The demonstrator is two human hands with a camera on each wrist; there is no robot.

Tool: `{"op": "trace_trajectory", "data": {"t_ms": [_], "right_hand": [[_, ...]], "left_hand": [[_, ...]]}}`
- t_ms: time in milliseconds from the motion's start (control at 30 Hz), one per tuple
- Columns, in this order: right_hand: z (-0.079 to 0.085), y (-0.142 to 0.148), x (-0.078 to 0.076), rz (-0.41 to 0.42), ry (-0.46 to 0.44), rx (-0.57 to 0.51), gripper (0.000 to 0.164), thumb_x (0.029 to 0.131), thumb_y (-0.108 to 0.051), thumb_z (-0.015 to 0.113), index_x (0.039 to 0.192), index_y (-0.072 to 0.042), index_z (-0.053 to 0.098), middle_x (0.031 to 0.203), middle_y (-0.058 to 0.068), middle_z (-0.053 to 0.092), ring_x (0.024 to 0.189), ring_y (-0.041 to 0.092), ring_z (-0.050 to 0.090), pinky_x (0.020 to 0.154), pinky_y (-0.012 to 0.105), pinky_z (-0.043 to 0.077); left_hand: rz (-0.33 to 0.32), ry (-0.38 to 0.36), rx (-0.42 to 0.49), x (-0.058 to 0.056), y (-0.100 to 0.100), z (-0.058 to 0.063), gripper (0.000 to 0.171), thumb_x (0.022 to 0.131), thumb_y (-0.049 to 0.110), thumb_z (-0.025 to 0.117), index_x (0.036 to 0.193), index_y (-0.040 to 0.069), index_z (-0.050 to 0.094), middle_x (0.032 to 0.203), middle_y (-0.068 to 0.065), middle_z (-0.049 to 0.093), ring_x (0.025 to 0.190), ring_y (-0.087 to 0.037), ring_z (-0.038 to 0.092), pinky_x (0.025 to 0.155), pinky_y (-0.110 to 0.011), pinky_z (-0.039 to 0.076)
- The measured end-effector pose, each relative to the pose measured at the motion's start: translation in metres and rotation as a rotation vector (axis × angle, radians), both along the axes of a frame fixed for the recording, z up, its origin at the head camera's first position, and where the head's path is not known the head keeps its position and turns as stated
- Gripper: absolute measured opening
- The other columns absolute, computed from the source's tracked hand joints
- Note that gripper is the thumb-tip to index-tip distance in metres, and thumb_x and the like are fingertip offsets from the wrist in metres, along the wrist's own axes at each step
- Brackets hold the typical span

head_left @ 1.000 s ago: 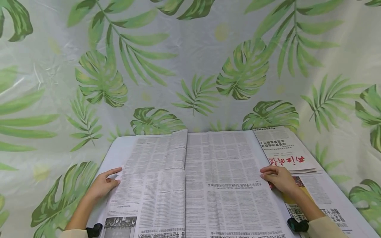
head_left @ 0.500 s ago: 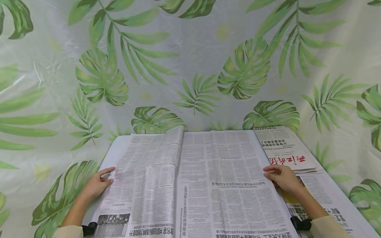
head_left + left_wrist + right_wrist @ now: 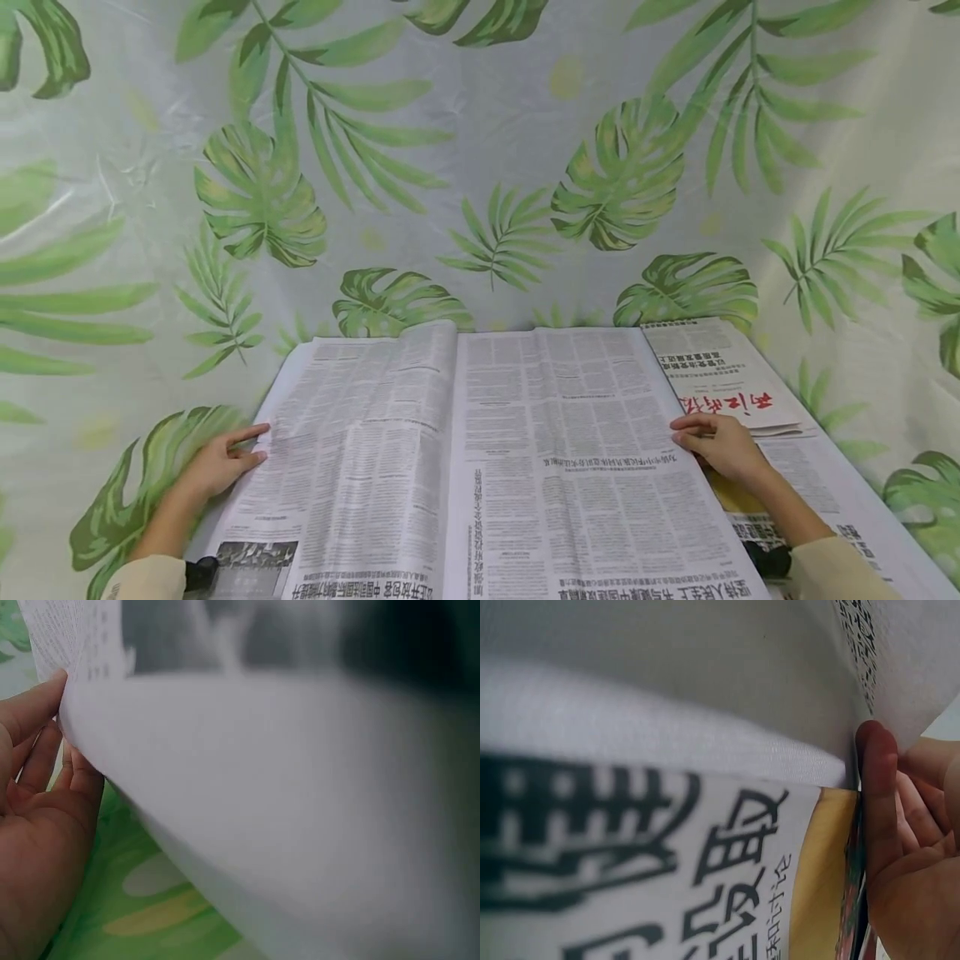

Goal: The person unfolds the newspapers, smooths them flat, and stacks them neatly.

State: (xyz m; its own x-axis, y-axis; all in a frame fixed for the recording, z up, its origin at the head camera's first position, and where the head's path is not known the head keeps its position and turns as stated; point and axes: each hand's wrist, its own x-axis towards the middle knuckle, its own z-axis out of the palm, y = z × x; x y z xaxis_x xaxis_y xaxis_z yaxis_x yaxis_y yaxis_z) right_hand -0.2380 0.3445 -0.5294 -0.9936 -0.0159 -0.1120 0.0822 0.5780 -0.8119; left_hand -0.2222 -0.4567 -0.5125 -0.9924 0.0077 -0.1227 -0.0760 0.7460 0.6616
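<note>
A large open newspaper lies spread across the white table, with a raised fold near its middle. My left hand pinches its left edge; in the left wrist view, fingers of the left hand lie on both sides of the sheet. On the opposite side my right hand holds the right edge between thumb and fingers. Close up in the right wrist view, that sheet curves up off the printed paper below, beside the right hand. Sleeves and a dark wrist strap show on both arms.
A folded newspaper with a red masthead lies at the back right of the table. More printed paper with a yellow patch is partly under the right arm. A leaf-patterned sheet hangs behind the table.
My left hand has moved left, drawing the left page and the middle fold with it. More of the right page shows by the fold. My right hand has shifted slightly right.
</note>
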Motion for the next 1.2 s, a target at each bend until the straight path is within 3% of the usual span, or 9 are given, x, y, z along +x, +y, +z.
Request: {"op": "trace_trajectory", "data": {"t_ms": [167, 333, 567, 733, 833, 1000, 1200], "right_hand": [[-0.003, 0.004, -0.001, 0.003, 0.022, 0.008, 0.037, 0.099, -0.024, 0.071, 0.125, 0.002, 0.068, 0.103, 0.013, 0.075, 0.074, 0.018, 0.07, 0.062, 0.032, 0.059], [-0.003, 0.006, -0.001, -0.002, 0.025, 0.039, 0.037, 0.099, -0.026, 0.072, 0.124, 0.0, 0.069, 0.099, 0.01, 0.075, 0.074, 0.015, 0.068, 0.062, 0.031, 0.057], [-0.001, 0.009, -0.001, 0.009, 0.061, 0.116, 0.035, 0.099, -0.028, 0.072, 0.122, -0.003, 0.072, 0.102, 0.01, 0.075, 0.076, 0.012, 0.066, 0.062, 0.027, 0.053], [-0.001, 0.013, 0.0, 0.007, 0.097, 0.19, 0.03, 0.098, -0.027, 0.073, 0.118, -0.005, 0.074, 0.102, 0.009, 0.077, 0.08, 0.01, 0.065, 0.064, 0.024, 0.05], [-0.002, 0.016, 0.001, 0.009, 0.113, 0.202, 0.027, 0.098, -0.023, 0.073, 0.117, -0.005, 0.074, 0.101, 0.009, 0.077, 0.081, 0.009, 0.066, 0.065, 0.024, 0.05], [-0.004, 0.017, 0.002, 0.008, 0.134, 0.216, 0.024, 0.097, -0.019, 0.073, 0.115, -0.004, 0.075, 0.101, 0.01, 0.077, 0.08, 0.009, 0.066, 0.064, 0.024, 0.05], [-0.001, 0.013, 0.001, 0.021, 0.163, 0.25, 0.023, 0.097, -0.02, 0.072, 0.114, -0.005, 0.076, 0.105, 0.013, 0.077, 0.084, 0.014, 0.067, 0.065, 0.024, 0.05]], "left_hand": [[-0.01, 0.018, -0.037, 0.0, -0.011, -0.002, 0.06, 0.102, 0.025, 0.067, 0.153, 0.002, 0.046, 0.144, -0.04, 0.048, 0.119, -0.049, 0.061, 0.088, -0.049, 0.057], [-0.018, 0.039, -0.08, 0.001, -0.019, 0.0, 0.057, 0.102, 0.02, 0.066, 0.151, -0.002, 0.046, 0.148, -0.042, 0.041, 0.126, -0.059, 0.053, 0.091, -0.056, 0.055], [-0.006, 0.04, -0.137, 0.004, -0.023, 0.005, 0.057, 0.1, 0.017, 0.067, 0.151, -0.001, 0.048, 0.143, -0.044, 0.045, 0.12, -0.058, 0.056, 0.083, -0.053, 0.057], [0.004, 0.03, -0.146, 0.005, -0.023, 0.005, 0.058, 0.1, 0.018, 0.069, 0.151, 0.001, 0.049, 0.135, -0.042, 0.054, 0.106, -0.044, 0.066, 0.071, -0.038, 0.055], [0.006, 0.034, -0.143, 0.006, -0.021, 0.005, 0.056, 0.099, 0.016, 0.069, 0.15, 0.0, 0.05, 0.129, -0.04, 0.058, 0.101, -0.036, 0.067, 0.069, -0.035, 0.053], [0.011, 0.025, -0.142, 0.008, -0.019, 0.006, 0.057, 0.098, 0.016, 0.07, 0.149, 0.0, 0.05, 0.127, -0.04, 0.059, 0.102, -0.039, 0.067, 0.069, -0.036, 0.054], [0.023, -0.02, -0.114, 0.011, -0.017, 0.006, 0.06, 0.1, 0.018, 0.068, 0.153, 0.001, 0.045, 0.139, -0.043, 0.049, 0.111, -0.048, 0.062, 0.072, -0.037, 0.055]]}}
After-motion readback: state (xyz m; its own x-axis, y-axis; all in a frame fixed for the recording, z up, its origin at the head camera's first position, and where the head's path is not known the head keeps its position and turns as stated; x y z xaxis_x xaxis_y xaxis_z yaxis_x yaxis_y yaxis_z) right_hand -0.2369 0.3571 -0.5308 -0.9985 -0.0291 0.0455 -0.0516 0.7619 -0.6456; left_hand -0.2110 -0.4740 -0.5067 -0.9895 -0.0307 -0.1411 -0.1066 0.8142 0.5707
